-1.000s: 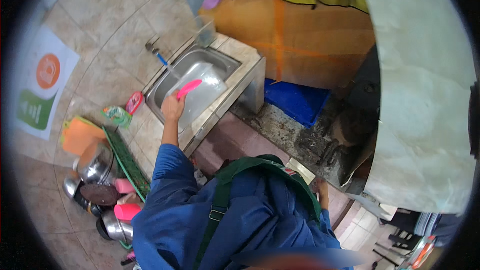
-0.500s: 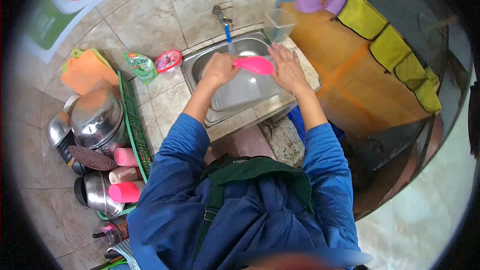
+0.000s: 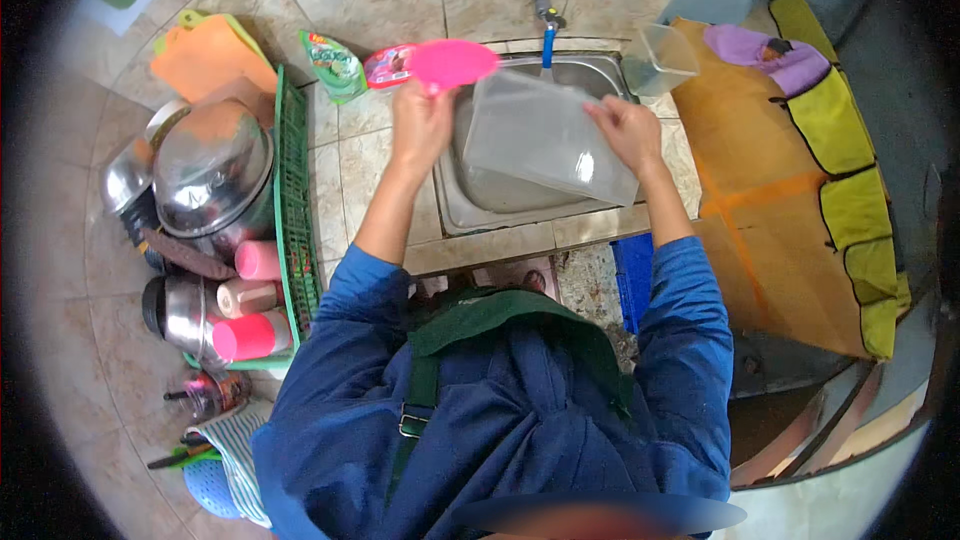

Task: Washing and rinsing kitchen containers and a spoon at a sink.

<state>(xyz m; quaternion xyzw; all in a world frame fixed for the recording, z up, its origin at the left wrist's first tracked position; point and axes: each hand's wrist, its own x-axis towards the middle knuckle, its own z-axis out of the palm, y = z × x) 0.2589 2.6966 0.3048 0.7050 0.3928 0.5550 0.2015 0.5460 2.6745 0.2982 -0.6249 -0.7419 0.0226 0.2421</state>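
My left hand (image 3: pixel 422 125) is closed on a bright pink plastic piece (image 3: pixel 453 62), oval and thin-looking. Motion blurs it, so its exact kind does not show. It is held up left of the tap, overlapping a red-pink tub (image 3: pixel 388 67) behind it. My right hand (image 3: pixel 628 130) pinches the upper right edge of a translucent rectangular plastic container (image 3: pixel 545 135), which is tilted over the steel sink (image 3: pixel 470 215). The tap (image 3: pixel 545 10) with its blue spout is beyond the container.
A clear square container (image 3: pixel 660 60) stands at the sink's back right corner. Left of the sink are a green-and-white pouch (image 3: pixel 333 65) and a green rack (image 3: pixel 292 180) with pots and pink cups. An orange cutting board (image 3: pixel 212 58) leans behind. A brown board (image 3: pixel 745 190) rises at right.
My right hand has gone from spread fingers near the pink piece to gripping the translucent container, now raised and tilted. My left hand has brought the pink piece leftward, away from the sink's middle.
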